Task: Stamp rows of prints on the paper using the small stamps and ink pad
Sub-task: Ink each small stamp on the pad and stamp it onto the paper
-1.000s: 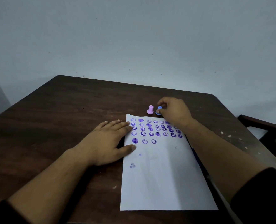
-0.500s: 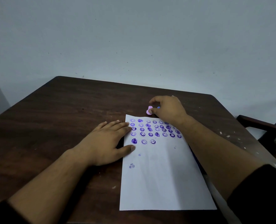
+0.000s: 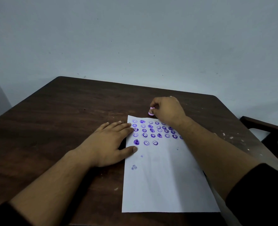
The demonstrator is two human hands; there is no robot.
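On the dark brown wooden counter (image 3: pixel 69 115), the left hand (image 3: pixel 109 144) lies flat with fingers spread, fingertips and thumb pressing the left edge of the white paper sheet (image 3: pixel 164 181). Rows of purple smiley and flower prints (image 3: pixel 153 132) fill the sheet's far end; a few faint smudges sit lower down. Just beyond the paper's far edge, the right hand (image 3: pixel 167 110) pinches a small pink stamp (image 3: pixel 151 111) between thumb and fingertips, the forearm crossing the prints' right side. A dark chair arm (image 3: pixel 263 124) stands at far right.

Dark wooden table (image 3: pixel 69 115) bears printed paper (image 3: pixel 164 181) and pink stamp (image 3: pixel 150 112).
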